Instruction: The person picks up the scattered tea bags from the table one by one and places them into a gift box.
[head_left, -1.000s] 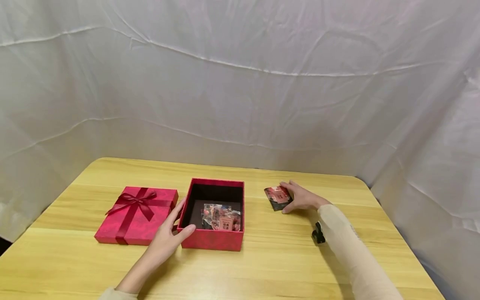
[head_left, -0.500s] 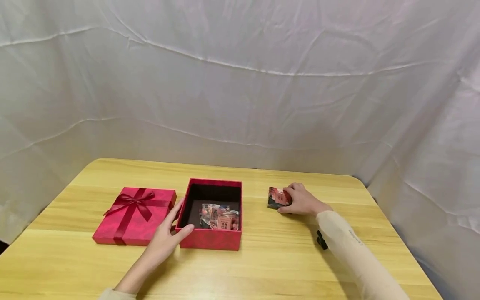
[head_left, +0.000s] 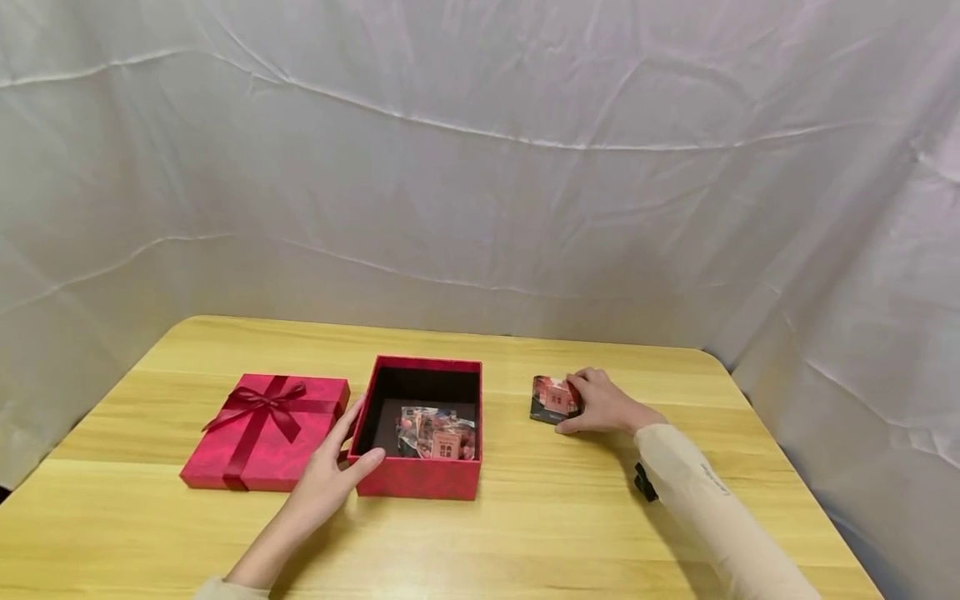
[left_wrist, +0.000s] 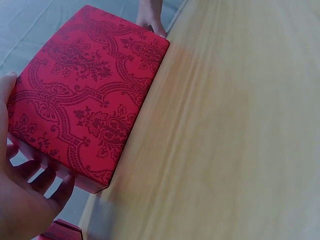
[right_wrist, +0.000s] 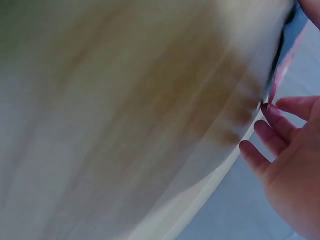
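Observation:
Left of centre in the head view, the open red gift box (head_left: pixel 417 481) stands on the table. Several glossy printed packets (head_left: pixel 437 433) lie on its dark floor. My left hand (head_left: pixel 326 479) holds the box's near left corner, thumb at the front rim and fingers along the side; the left wrist view shows these fingers (left_wrist: pixel 62 192) against the patterned red box (left_wrist: pixel 82 95). Farther right, my right hand (head_left: pixel 606 404) pinches a red and black printed packet (head_left: pixel 553 400) by its right side, low over the table. In the right wrist view only a thin edge of the packet (right_wrist: pixel 277 65) shows.
The red box lid (head_left: pixel 266 433), tied with a dark red ribbon bow (head_left: pixel 272 406), lies flat left of the box. A wooden table (head_left: pixel 540 533) carries everything. White cloth (head_left: pixel 480 167) hangs behind and at both sides. A black wrist piece (head_left: pixel 645 482) sits under the right sleeve.
My right hand's fingers have closed in on the packet, which shifted and turned slightly. The left hand stays at the box corner. The whole head view has drifted slightly.

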